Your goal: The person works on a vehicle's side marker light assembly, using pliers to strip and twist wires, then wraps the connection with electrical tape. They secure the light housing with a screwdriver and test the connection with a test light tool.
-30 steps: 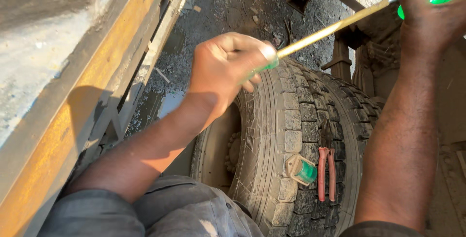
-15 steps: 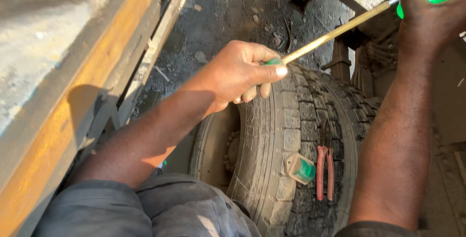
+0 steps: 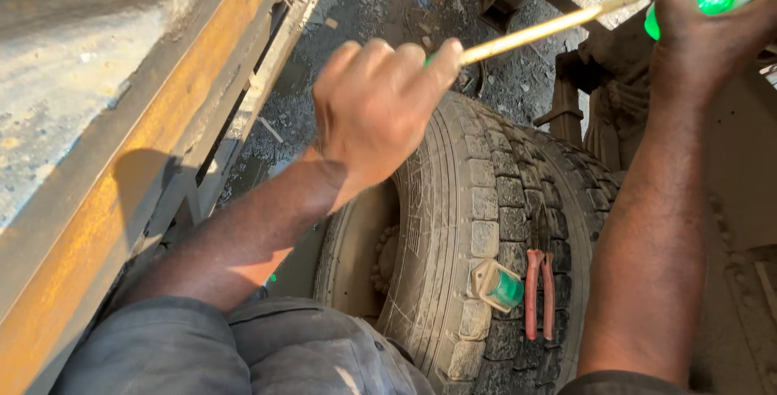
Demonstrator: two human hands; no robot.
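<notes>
Screwdriver (image 3: 566, 24): head view, upper right of frame, slanting above the tyre (image 3: 486, 225).
Left hand (image 3: 380, 108): clenched round the yellowish shaft's lower end.
Right hand (image 3: 704, 35): grasping the green handle.
Handling: likely light, stiff, slim; the handle gives the surest hold.
Nearby: red pliers (image 3: 540, 291) on the tread.

We see a tyre (image 3: 477, 225) below us, with pliers (image 3: 540, 291) lying on its tread and a small cap (image 3: 497, 286) just beside them to the left. Above the tyre, our left hand (image 3: 376, 108) and right hand (image 3: 702, 35) hold a long rod (image 3: 538, 32) between them. A beam (image 3: 121, 168) runs along the left.
</notes>
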